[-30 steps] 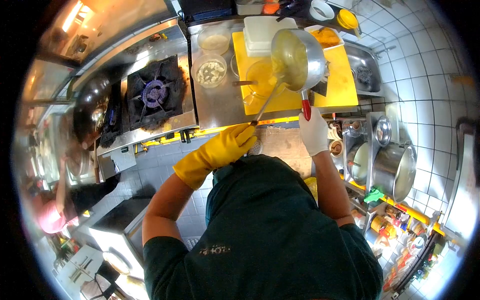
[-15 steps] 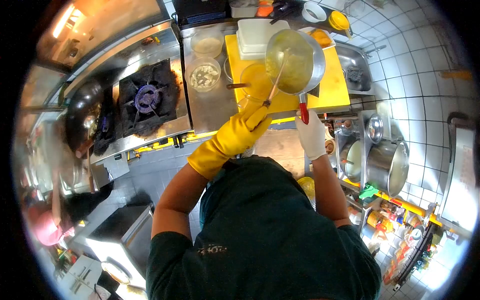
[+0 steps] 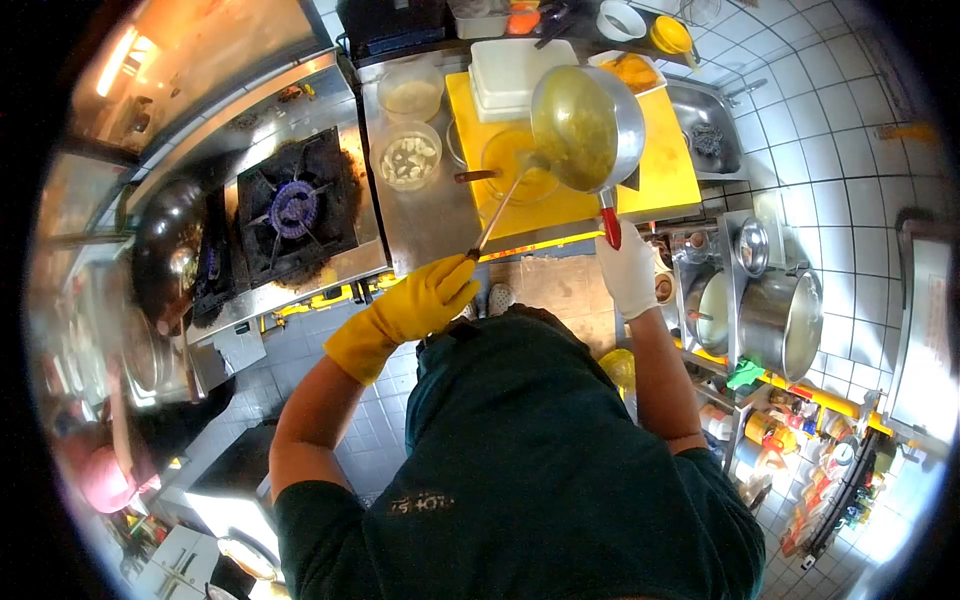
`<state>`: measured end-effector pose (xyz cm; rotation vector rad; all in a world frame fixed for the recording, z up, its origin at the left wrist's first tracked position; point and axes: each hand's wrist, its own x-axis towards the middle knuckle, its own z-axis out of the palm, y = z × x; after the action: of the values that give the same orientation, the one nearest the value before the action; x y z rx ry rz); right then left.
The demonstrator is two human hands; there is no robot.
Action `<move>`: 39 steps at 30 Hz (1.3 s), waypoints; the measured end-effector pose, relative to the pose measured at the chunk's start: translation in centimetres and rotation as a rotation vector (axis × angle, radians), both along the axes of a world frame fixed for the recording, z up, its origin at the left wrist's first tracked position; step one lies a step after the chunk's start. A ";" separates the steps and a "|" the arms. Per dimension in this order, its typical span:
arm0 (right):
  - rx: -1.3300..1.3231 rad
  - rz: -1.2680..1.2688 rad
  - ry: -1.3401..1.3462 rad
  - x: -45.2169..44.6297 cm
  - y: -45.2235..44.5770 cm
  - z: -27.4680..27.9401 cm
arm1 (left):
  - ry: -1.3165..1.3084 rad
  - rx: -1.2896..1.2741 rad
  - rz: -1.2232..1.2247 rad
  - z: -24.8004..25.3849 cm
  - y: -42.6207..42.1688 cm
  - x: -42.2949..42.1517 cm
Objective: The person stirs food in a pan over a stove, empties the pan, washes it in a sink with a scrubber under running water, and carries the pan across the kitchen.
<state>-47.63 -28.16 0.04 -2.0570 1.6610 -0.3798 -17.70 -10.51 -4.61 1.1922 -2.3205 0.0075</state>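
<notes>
My left hand [image 3: 430,298], in a yellow rubber glove, is closed around the dark end of a long-handled spoon [image 3: 504,210]. The spoon's head is at the pan's left lip, over a clear bowl [image 3: 500,150] of yellow-orange contents. In a white glove, my right hand [image 3: 626,272] grips the red handle of a metal saucepan [image 3: 622,115]. The saucepan tilts left toward the bowl, its inside coated yellow-green. Beneath both lies a yellow cutting board [image 3: 665,165]. A brown handle [image 3: 475,175] juts out at the bowl's left side.
Left of the board stand two clear tubs [image 3: 411,155], one with pale pieces. A lit gas burner [image 3: 294,208] and a dark wok [image 3: 168,235] are farther left. White containers [image 3: 520,75] sit behind; a sink [image 3: 728,150] is at right. Another person in pink [image 3: 105,480] is far left.
My left hand has moved left and toward me, drawing the spoon from inside the saucepan to its left lip. My right hand keeps the saucepan tilted in nearly the same place.
</notes>
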 end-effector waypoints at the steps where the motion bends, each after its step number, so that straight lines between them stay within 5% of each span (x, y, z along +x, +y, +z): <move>1: -0.002 0.001 -0.017 -0.2 0.0 -0.5 | 0.018 -0.004 0.024 0.4 -0.8 -0.3; 5: 0.063 0.010 -0.032 -0.1 0.4 0.2 | 0.160 0.109 0.085 -0.6 -4.3 -2.1; 11: -0.001 0.029 -0.053 -0.4 0.0 0.6 | -0.059 0.028 -0.051 -1.0 -3.2 -1.7; 21: 0.221 -0.099 -0.269 -4.1 -4.3 -0.2 | -0.028 0.027 -0.029 3.7 -3.3 -2.0; 29: 0.694 -0.271 -0.877 -10.5 -10.5 2.7 | 0.734 -0.045 0.188 7.9 -20.2 -17.9; 35: 0.650 -0.360 -0.950 -20.0 -21.1 1.6 | 0.975 0.541 0.192 6.4 -31.9 -31.2; 37: 0.373 -0.104 -0.591 -24.3 -25.5 -0.6 | 0.899 0.552 0.257 5.0 -33.3 -32.5; 39: 0.610 -0.399 -0.773 -26.9 -30.3 -1.6 | 0.767 0.543 0.434 3.1 -32.9 -33.0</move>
<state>-74.49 -58.51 -1.53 -0.9490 1.4241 -0.6070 -50.67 -43.42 -1.47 1.5741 -1.3944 -0.8173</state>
